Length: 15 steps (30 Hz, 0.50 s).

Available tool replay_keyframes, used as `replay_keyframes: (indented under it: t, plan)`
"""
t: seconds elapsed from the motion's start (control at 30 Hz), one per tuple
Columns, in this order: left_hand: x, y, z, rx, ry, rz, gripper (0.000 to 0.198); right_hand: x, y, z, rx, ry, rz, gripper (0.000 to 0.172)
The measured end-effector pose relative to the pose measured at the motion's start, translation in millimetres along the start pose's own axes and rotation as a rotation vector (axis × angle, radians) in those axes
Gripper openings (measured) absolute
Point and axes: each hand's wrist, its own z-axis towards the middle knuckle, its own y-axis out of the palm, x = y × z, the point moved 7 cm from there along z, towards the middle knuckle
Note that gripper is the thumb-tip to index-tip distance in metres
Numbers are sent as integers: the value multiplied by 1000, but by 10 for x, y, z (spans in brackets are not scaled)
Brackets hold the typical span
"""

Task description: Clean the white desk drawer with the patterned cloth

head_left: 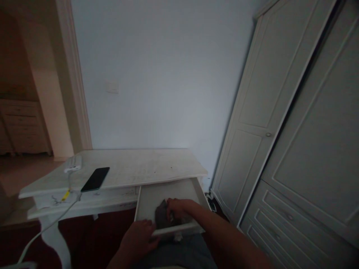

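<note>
A white drawer (198, 190) is pulled out from the right half of a white desk (134, 164). Inside it, near the front, lies a dark grey cloth (161, 215). My right hand (179, 209) reaches in from the right, its fingers closed on the cloth; the far side of the grip is hidden. At the drawer's front left corner is my left hand (140, 235), fingers over the top edge and thumb in front, closed on the drawer.
A dark phone (96, 179) lies at the desk's front left, with a white cable (53, 224) hanging off the edge. Behind it sits a white power strip (73, 164). To the right stands a tall wardrobe (252, 123); small items rest on the floor beside it.
</note>
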Motion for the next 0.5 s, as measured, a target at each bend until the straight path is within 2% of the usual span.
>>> replay_keyframes:
  t: [0.07,0.13,0.23,0.3,0.37,0.43,0.5]
  plan:
    - [3,4,4,-4,-11,16,39,319,-106,-215,-18,116,-12,36]
    - [3,23,11,-13,-17,24,38,570,-235,-360,34,250,-22,36]
    - [-10,66,19,-25,-31,24,39,700,-354,-357,152,448,-19,46]
    - [-25,93,21,-23,-39,21,40,582,-344,-182,216,525,-5,55]
    - [-42,116,20,-22,-43,17,40,327,-274,92,255,519,11,62]
    - [-55,128,18,-22,-40,5,40,-4,-161,384,254,397,21,61]
    - [-59,119,15,-18,-32,-11,39,-328,-23,586,197,168,27,54]
